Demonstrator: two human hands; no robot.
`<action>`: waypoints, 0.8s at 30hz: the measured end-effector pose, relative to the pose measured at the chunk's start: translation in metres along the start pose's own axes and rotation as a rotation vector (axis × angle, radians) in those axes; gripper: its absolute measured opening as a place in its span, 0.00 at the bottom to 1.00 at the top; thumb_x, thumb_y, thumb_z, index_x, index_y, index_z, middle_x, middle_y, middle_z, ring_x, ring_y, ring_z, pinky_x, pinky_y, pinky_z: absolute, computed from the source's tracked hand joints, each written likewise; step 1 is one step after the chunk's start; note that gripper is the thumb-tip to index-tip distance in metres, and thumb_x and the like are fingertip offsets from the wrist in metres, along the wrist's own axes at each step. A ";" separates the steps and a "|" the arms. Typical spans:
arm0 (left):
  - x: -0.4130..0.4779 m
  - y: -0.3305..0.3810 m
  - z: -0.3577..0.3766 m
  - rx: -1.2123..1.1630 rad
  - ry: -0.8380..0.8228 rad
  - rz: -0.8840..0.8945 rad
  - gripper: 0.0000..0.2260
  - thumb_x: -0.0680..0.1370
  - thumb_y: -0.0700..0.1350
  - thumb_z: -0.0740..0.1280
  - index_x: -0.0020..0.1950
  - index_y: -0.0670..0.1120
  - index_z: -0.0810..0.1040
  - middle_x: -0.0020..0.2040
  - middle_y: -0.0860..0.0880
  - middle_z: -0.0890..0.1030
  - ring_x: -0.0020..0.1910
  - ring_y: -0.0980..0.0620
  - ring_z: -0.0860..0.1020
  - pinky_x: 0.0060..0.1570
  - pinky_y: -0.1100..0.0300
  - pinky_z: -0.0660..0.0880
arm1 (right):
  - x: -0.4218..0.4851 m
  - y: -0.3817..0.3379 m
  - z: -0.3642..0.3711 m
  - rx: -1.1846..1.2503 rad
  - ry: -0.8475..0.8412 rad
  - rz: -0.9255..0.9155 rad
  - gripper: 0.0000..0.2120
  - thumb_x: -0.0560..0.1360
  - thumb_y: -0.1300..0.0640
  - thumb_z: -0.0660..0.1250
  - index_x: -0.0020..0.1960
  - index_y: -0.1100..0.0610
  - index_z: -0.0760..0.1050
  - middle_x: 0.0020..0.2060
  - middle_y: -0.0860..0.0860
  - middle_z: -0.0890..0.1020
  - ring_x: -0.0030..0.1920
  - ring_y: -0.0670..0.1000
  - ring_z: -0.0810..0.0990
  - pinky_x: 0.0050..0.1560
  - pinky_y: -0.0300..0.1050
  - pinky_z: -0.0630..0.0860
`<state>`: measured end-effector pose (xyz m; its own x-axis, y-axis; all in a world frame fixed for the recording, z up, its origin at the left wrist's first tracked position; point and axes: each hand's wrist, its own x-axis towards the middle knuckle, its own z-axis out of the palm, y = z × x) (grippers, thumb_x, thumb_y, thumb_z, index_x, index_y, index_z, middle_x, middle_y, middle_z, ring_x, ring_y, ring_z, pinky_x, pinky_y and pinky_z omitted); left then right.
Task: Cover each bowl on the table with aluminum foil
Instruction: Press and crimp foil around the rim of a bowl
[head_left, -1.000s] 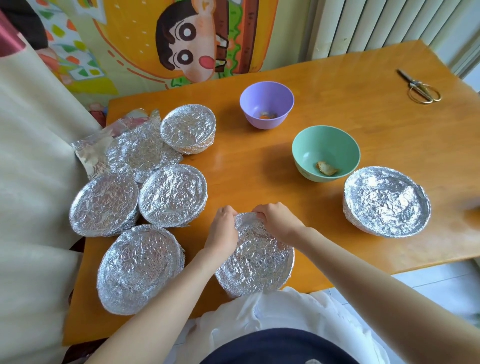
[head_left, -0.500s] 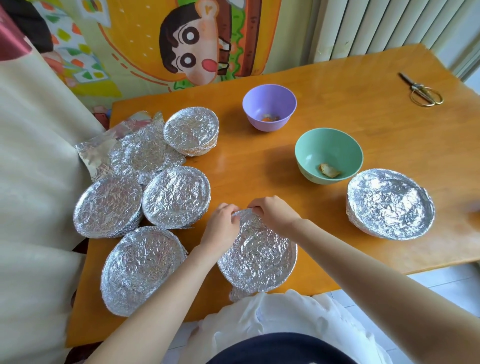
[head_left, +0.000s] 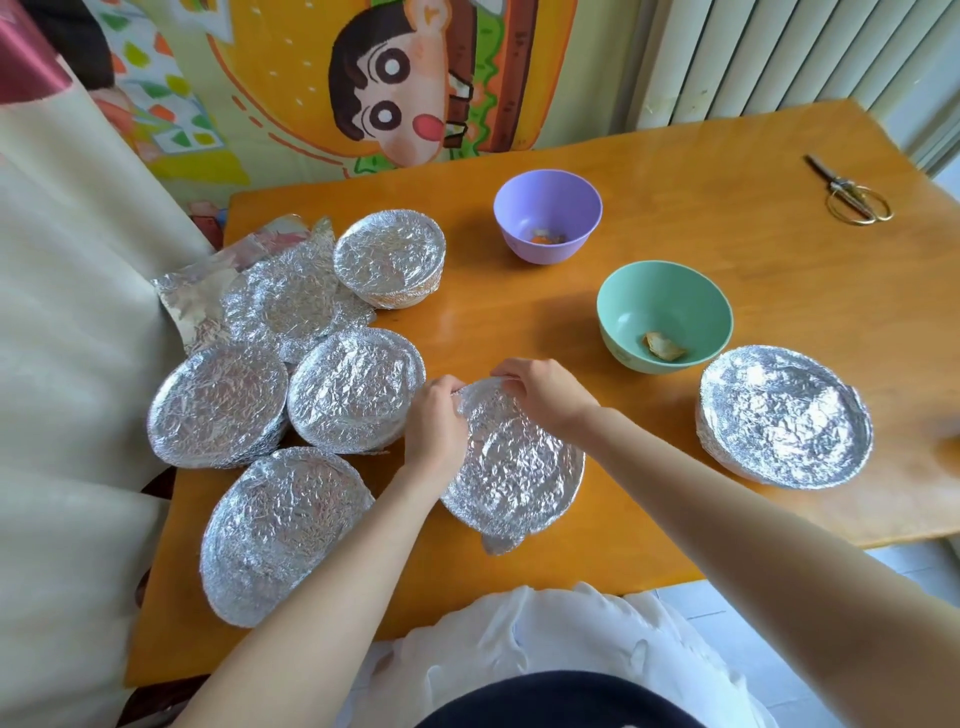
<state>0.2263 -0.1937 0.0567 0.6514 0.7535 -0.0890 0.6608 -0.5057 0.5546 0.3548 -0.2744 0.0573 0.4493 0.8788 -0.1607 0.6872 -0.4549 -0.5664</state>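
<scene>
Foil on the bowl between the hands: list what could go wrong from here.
The left hand and right hand pinch the crinkled silver foil sheet at the far rim; harder pulling may tear it.
A loose foil flap sticks out at the near rim; that side may not seal.
The bowl sits near the orange wooden table's front edge; a tug could slide it off.

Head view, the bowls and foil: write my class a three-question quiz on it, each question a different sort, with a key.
1. True or false: the purple bowl is covered with foil.
2. What lies at the far right corner of the table? A scissors B spoon C knife
3. The left hand and right hand pinch the foil-covered bowl. Which uncovered bowl stands nearest it?
Key: 1 false; 2 A; 3 the green bowl.
</scene>
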 end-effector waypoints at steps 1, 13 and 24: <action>0.001 0.001 0.000 -0.011 0.005 -0.017 0.16 0.77 0.29 0.59 0.63 0.39 0.73 0.60 0.43 0.76 0.56 0.47 0.75 0.54 0.57 0.74 | 0.002 0.000 -0.001 0.008 -0.001 0.002 0.14 0.80 0.61 0.59 0.64 0.57 0.75 0.57 0.57 0.81 0.57 0.58 0.78 0.55 0.49 0.72; -0.023 0.002 0.022 0.072 -0.168 0.067 0.19 0.77 0.31 0.60 0.66 0.43 0.73 0.58 0.43 0.80 0.54 0.46 0.78 0.52 0.54 0.77 | -0.027 0.015 0.017 -0.071 -0.088 0.041 0.12 0.80 0.57 0.59 0.58 0.55 0.79 0.50 0.56 0.83 0.49 0.59 0.80 0.47 0.48 0.73; -0.030 0.003 0.023 0.095 -0.204 0.066 0.21 0.78 0.33 0.62 0.70 0.44 0.68 0.59 0.45 0.79 0.55 0.48 0.77 0.54 0.55 0.76 | -0.029 0.016 0.010 -0.054 -0.207 0.007 0.13 0.81 0.58 0.58 0.58 0.56 0.79 0.51 0.55 0.83 0.50 0.57 0.80 0.49 0.48 0.74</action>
<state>0.2178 -0.2275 0.0418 0.7499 0.6219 -0.2255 0.6401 -0.5959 0.4849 0.3465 -0.3056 0.0449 0.3314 0.8837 -0.3304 0.7166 -0.4636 -0.5211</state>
